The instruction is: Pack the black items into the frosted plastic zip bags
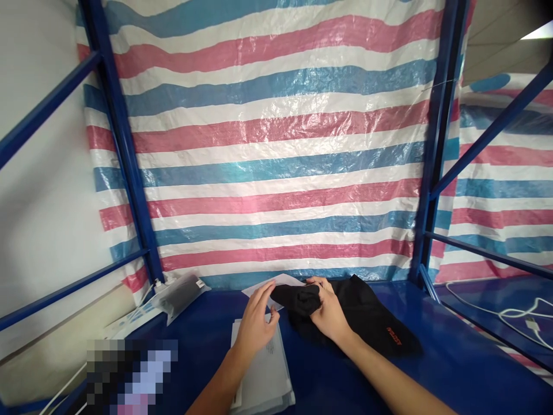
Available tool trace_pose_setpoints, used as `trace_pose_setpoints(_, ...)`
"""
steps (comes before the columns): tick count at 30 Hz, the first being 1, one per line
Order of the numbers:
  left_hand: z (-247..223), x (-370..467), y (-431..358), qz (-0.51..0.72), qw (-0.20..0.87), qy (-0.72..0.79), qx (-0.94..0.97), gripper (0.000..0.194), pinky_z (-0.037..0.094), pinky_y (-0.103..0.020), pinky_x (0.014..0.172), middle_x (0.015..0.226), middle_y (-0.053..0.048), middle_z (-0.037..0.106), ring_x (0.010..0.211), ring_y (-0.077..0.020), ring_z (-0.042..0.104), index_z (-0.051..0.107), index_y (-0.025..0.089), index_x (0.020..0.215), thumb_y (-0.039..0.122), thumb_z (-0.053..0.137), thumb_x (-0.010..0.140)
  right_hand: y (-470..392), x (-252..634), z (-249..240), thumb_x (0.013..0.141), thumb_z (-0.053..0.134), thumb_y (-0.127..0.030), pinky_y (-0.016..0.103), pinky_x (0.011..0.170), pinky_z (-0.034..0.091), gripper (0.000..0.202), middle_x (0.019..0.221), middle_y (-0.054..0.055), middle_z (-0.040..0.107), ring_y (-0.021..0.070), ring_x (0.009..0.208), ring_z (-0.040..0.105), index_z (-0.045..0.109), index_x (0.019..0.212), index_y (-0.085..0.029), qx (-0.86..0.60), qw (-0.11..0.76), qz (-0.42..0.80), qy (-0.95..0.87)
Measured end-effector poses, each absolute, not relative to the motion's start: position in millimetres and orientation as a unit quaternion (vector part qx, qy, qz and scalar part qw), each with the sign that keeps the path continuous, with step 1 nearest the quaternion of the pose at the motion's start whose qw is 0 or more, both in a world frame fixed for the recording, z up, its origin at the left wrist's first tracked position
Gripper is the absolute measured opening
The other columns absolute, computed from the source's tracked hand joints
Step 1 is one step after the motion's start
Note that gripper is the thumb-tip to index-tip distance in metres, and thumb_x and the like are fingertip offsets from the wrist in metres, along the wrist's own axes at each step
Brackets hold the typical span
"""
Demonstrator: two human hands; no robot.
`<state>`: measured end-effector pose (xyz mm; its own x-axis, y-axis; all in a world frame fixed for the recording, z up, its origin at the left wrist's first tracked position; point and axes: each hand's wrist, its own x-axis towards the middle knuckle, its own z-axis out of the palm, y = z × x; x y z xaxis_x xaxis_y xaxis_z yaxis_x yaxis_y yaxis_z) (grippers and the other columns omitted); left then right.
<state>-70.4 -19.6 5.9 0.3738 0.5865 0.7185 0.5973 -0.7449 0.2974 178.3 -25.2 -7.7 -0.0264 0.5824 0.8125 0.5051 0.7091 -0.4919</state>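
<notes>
A rolled or bunched piece of black fabric (pixel 296 298) is held just above the blue surface. My right hand (pixel 329 311) wraps its fingers round the right end of this bundle. At its left end is my left hand (pixel 258 323), fingers stretched out and thumb apart; whether the fingertips touch the fabric I cannot tell. Under and to the right of the bundle lies a flat black cloth item (pixel 371 320) with orange lettering near its corner. A white sheet (pixel 254 286) lies behind the bundle. Below my left hand is a clear plastic pouch (pixel 263 374) with printed paper in it.
Blue metal posts (pixel 125 144) and rails frame the blue surface (pixel 332 380). A striped plastic sheet (pixel 276 173) hangs behind. At left are a grey plastic-wrapped package (pixel 181 294) and a white power strip (pixel 133 320); a white cable (pixel 514 314) lies at right.
</notes>
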Motion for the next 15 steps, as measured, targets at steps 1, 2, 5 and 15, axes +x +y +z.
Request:
trace_pose_setpoints(1,7,-69,-22,-0.419,0.02,-0.342,-0.841,0.07,0.049,-0.052,0.122,0.162,-0.011,0.055,0.147,-0.0325,0.055,0.043,0.03,0.164,0.012,0.055,0.098,-25,178,-8,0.077,0.062,-0.003,0.052,0.11,0.051,0.044,0.11,0.009,0.074,0.0348,0.128,0.061,0.077,0.108,-0.03,-0.38,0.572,0.026,-0.727)
trace_pose_setpoints(2,8,-67,-24,-0.406,0.029,-0.327,-0.853,0.071,0.048,-0.052,0.123,0.162,-0.012,0.055,0.147,-0.0333,0.055,0.041,0.03,0.166,0.014,0.057,0.098,-25,178,-8,0.078,0.061,-0.002,0.053,0.111,0.05,0.048,0.108,0.008,0.075,0.0349,0.129,0.061,0.077,0.112,-0.031,-0.377,0.562,0.024,-0.736)
trace_pose_setpoints(5,10,-66,-26,-0.37,0.023,-0.294,-0.881,0.08,0.042,-0.055,0.128,0.163,-0.011,0.054,0.151,-0.0332,0.051,0.031,0.034,0.17,0.019,0.064,0.1,-25,177,-9,0.082,0.063,-0.006,0.053,0.112,0.049,0.039,0.106,0.008,0.076,0.035,0.134,0.06,0.077,0.109,-0.03,-0.357,0.571,0.04,-0.738)
trace_pose_setpoints(15,-4,-83,-4,-0.387,-0.122,-0.331,-0.852,0.068,0.05,-0.051,0.12,0.151,-0.01,0.067,0.143,-0.0349,0.061,0.06,0.03,0.153,0.018,0.074,0.087,-25,173,-16,0.084,0.074,-0.019,0.051,0.117,0.047,0.017,0.147,0.012,0.067,0.0337,0.14,0.06,0.076,0.1,-0.025,-0.36,0.572,0.179,-0.715)
